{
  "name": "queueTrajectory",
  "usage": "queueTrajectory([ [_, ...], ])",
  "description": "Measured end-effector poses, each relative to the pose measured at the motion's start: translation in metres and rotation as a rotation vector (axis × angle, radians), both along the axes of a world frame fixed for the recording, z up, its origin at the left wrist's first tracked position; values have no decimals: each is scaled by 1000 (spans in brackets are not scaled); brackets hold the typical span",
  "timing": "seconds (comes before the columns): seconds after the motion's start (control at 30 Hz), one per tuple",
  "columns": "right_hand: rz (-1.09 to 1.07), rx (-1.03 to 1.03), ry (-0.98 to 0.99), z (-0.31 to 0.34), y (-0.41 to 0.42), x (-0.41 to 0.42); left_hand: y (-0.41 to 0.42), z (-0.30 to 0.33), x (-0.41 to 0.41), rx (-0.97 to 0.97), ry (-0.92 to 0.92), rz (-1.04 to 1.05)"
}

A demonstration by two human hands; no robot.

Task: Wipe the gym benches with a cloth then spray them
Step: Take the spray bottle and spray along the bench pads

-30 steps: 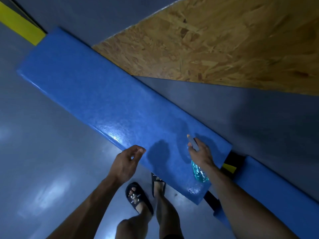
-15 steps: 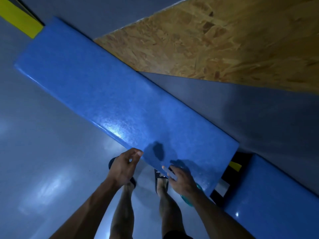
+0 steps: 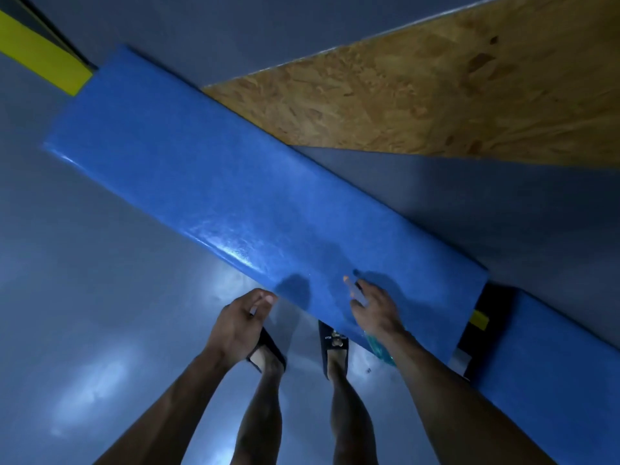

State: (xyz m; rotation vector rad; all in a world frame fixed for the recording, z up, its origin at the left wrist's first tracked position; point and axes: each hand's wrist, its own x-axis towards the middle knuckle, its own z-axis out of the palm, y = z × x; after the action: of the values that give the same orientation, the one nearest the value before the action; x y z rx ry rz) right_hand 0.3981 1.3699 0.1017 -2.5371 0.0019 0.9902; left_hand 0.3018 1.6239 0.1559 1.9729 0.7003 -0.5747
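A long blue padded gym bench runs diagonally from upper left to lower right. My right hand hovers over its near right end, shut on a spray bottle. The bottle's teal body shows below my wrist, and its nozzle points forward past my fingers. My left hand hangs just off the bench's near edge, fingers curled in against the thumb with nothing visible in them. No cloth is in view.
A second blue bench pad continues at lower right, past a black gap with a yellow part. A chipboard panel lies behind the bench. A yellow bar sits top left. My sandalled feet stand on glossy grey floor.
My right hand with the bottle dipped back to the bench's near edge, then returned over the pad. The left hand stayed near the edge. My feet shifted.
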Motion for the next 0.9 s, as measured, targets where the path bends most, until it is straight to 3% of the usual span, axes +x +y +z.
queueTrajectory([
  [0.27,-447,87,-152,5,11,43,43,3,1,-22,-12,-25],
  [0.4,-414,-17,-168,6,22,51,62,5,3,-31,-22,-22],
  [0.73,-516,191,-253,-7,67,88,97,9,15,-80,3,16],
  [0.9,-447,91,-213,9,107,95,109,3,23,-53,-10,-1],
])
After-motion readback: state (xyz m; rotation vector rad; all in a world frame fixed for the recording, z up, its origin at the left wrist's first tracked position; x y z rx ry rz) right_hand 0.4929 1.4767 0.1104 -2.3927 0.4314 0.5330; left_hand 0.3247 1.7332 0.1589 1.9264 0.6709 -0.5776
